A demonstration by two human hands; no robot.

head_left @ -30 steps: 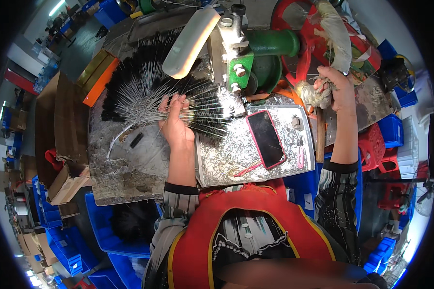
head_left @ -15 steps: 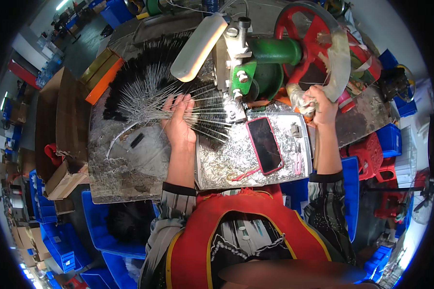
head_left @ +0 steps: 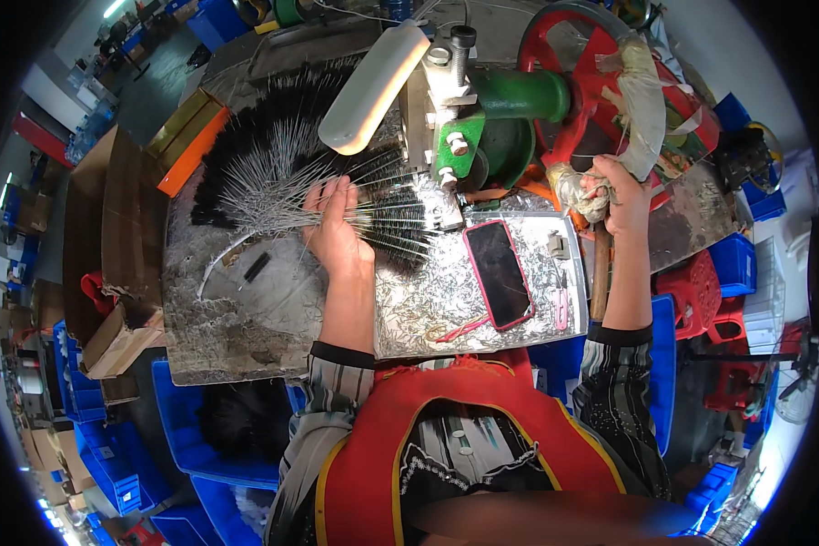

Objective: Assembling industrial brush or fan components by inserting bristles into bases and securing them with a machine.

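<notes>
A fanned bunch of wire-stemmed brushes (head_left: 387, 214) with dark bristles is spread in my left hand (head_left: 338, 227), whose fingers are curled round the stems. The far ends of the fan lie by the metal head of a green hand press (head_left: 462, 146). My right hand (head_left: 621, 196) is wrapped round the cloth-bound handle (head_left: 581, 193) of the press's red wheel (head_left: 555, 114). Left of my left hand, a big heap of similar brushes (head_left: 264, 173) lies with the bare wires toward me.
A phone (head_left: 500, 275) in a pink case and a pink-handled cutter (head_left: 561, 305) lie on a foil-covered tray (head_left: 419, 318). A white lamp (head_left: 373, 86) hangs over the brushes. Cardboard boxes (head_left: 132, 218) stand at the left; blue bins (head_left: 209, 455) sit below the worn table (head_left: 237, 337).
My right hand has shifted slightly right with the wrapped handle, and the red wheel has turned a little. The left hand stays almost in place, still holding the brushes.
</notes>
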